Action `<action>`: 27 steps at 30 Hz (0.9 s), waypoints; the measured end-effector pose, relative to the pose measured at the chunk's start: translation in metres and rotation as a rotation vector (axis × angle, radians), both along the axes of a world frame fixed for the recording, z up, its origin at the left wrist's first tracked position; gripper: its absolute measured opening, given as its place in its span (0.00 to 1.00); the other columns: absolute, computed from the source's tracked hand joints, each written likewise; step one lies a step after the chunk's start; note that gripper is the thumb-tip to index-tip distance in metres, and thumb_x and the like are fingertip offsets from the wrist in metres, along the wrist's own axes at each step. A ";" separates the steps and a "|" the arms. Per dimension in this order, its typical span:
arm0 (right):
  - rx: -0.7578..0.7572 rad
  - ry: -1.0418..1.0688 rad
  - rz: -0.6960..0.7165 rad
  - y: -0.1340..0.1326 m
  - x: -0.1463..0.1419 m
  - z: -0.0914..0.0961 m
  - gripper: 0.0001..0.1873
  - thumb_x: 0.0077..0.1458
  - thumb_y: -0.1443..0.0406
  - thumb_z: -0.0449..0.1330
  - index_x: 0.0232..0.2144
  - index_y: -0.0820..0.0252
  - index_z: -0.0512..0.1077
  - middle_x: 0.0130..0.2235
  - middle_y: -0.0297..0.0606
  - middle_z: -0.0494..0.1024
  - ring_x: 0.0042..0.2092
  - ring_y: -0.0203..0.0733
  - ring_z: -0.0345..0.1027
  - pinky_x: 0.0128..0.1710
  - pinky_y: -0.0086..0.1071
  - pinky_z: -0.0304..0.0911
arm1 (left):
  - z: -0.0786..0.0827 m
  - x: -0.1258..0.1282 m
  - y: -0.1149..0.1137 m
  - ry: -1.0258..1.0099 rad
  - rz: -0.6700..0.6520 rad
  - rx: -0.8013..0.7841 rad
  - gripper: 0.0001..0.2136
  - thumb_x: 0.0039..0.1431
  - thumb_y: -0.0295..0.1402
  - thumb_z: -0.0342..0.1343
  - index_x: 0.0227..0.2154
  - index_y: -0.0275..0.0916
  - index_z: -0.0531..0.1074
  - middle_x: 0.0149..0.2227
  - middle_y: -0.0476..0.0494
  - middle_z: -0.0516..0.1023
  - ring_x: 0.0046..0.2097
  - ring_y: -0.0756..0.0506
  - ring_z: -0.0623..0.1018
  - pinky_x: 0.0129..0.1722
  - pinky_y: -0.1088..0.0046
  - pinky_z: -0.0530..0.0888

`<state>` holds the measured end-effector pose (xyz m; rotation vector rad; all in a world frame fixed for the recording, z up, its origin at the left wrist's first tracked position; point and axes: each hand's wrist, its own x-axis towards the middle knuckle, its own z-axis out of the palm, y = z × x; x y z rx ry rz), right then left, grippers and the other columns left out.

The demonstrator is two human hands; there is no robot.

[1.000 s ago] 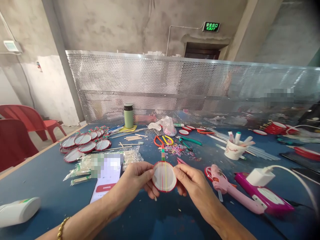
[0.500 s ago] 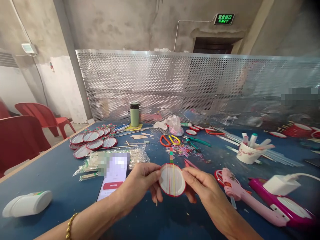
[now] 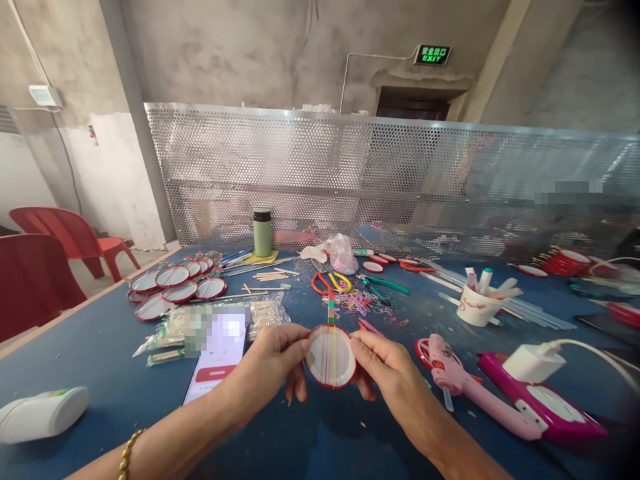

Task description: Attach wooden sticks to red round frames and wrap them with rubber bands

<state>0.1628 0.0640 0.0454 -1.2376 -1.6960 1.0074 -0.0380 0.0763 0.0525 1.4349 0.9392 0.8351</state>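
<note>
Between my two hands is a small toy banjo (image 3: pixel 331 355), a white disc with a red rim, strings down its face and a striped neck pointing away from me. My left hand (image 3: pixel 286 357) pinches the rim at the left; my right hand (image 3: pixel 383 360) grips the opposite side. The fingers behind the disc are partly hidden. A pink pointed thing (image 3: pixel 367 325) shows just beyond my right fingertips; whether they touch it I cannot tell. Past the neck lie colourful paper clips (image 3: pixel 357 301) and scissors (image 3: pixel 325 285) with red and yellow handles.
Finished-looking toy banjos (image 3: pixel 180 291) are heaped at left, behind packed wooden sticks (image 3: pixel 270 313) and a phone (image 3: pixel 217 357). A white bottle (image 3: pixel 45 413) lies front left. At right are a pink glue gun (image 3: pixel 450 370), a purple power strip (image 3: pixel 565 407) and a paper cup (image 3: pixel 477 307) of markers.
The view has shifted slightly, so everything appears a little further left. Both hands keep the same hold on the toy banjo.
</note>
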 end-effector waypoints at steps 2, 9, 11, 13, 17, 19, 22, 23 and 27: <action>0.013 -0.001 0.001 0.001 0.000 -0.001 0.25 0.65 0.47 0.48 0.26 0.58 0.65 0.19 0.27 0.63 0.21 0.33 0.57 0.23 0.27 0.52 | 0.002 0.000 -0.002 -0.005 -0.011 0.007 0.19 0.61 0.45 0.53 0.39 0.31 0.74 0.15 0.49 0.69 0.17 0.51 0.69 0.18 0.79 0.65; 0.093 -0.030 0.002 0.001 0.002 0.003 0.23 0.67 0.50 0.47 0.26 0.58 0.65 0.20 0.27 0.64 0.23 0.33 0.57 0.25 0.27 0.52 | 0.002 0.000 -0.003 -0.012 -0.059 0.047 0.18 0.63 0.47 0.49 0.31 0.35 0.68 0.17 0.47 0.71 0.19 0.50 0.71 0.21 0.77 0.68; 0.114 -0.047 -0.007 0.002 0.003 0.004 0.23 0.67 0.51 0.47 0.26 0.58 0.64 0.20 0.27 0.63 0.23 0.33 0.57 0.25 0.27 0.52 | 0.003 0.000 -0.003 0.016 -0.057 0.067 0.18 0.62 0.48 0.49 0.31 0.36 0.67 0.17 0.48 0.71 0.19 0.50 0.71 0.20 0.77 0.67; 0.131 -0.056 -0.014 0.002 0.003 0.004 0.23 0.68 0.51 0.47 0.26 0.57 0.64 0.19 0.27 0.63 0.23 0.33 0.56 0.24 0.27 0.51 | 0.004 -0.001 -0.002 0.060 -0.046 0.112 0.18 0.62 0.49 0.49 0.31 0.37 0.66 0.17 0.51 0.68 0.18 0.51 0.68 0.19 0.78 0.64; 0.153 -0.056 -0.027 0.003 0.003 0.003 0.23 0.68 0.51 0.46 0.25 0.57 0.62 0.19 0.27 0.62 0.23 0.33 0.56 0.24 0.27 0.51 | 0.005 -0.004 0.001 0.163 0.008 0.222 0.18 0.62 0.48 0.50 0.27 0.38 0.66 0.15 0.58 0.55 0.17 0.55 0.55 0.18 0.79 0.53; 0.157 -0.060 -0.028 0.004 0.002 0.004 0.23 0.68 0.51 0.46 0.25 0.57 0.62 0.19 0.26 0.62 0.23 0.33 0.56 0.24 0.27 0.52 | 0.006 -0.006 0.004 0.165 0.009 0.226 0.19 0.61 0.48 0.51 0.25 0.38 0.64 0.17 0.58 0.52 0.19 0.55 0.52 0.18 0.78 0.50; 0.150 -0.084 -0.018 0.004 0.002 0.007 0.23 0.68 0.51 0.45 0.26 0.57 0.62 0.19 0.27 0.63 0.23 0.33 0.56 0.25 0.27 0.52 | 0.008 -0.007 0.005 0.139 0.001 0.191 0.20 0.60 0.50 0.52 0.23 0.38 0.62 0.18 0.58 0.50 0.21 0.55 0.51 0.19 0.77 0.48; 0.151 -0.092 -0.011 0.004 0.003 0.008 0.23 0.68 0.51 0.45 0.26 0.57 0.63 0.19 0.27 0.62 0.23 0.33 0.56 0.25 0.27 0.52 | 0.009 -0.007 0.004 0.127 0.003 0.174 0.20 0.60 0.50 0.52 0.24 0.39 0.62 0.18 0.58 0.50 0.21 0.55 0.51 0.19 0.77 0.48; 0.153 -0.102 0.023 0.006 0.010 0.008 0.23 0.68 0.50 0.47 0.27 0.58 0.65 0.20 0.27 0.63 0.24 0.33 0.57 0.25 0.27 0.53 | 0.011 -0.002 -0.009 0.045 -0.007 0.086 0.19 0.58 0.50 0.53 0.25 0.39 0.62 0.16 0.59 0.51 0.19 0.55 0.51 0.18 0.77 0.48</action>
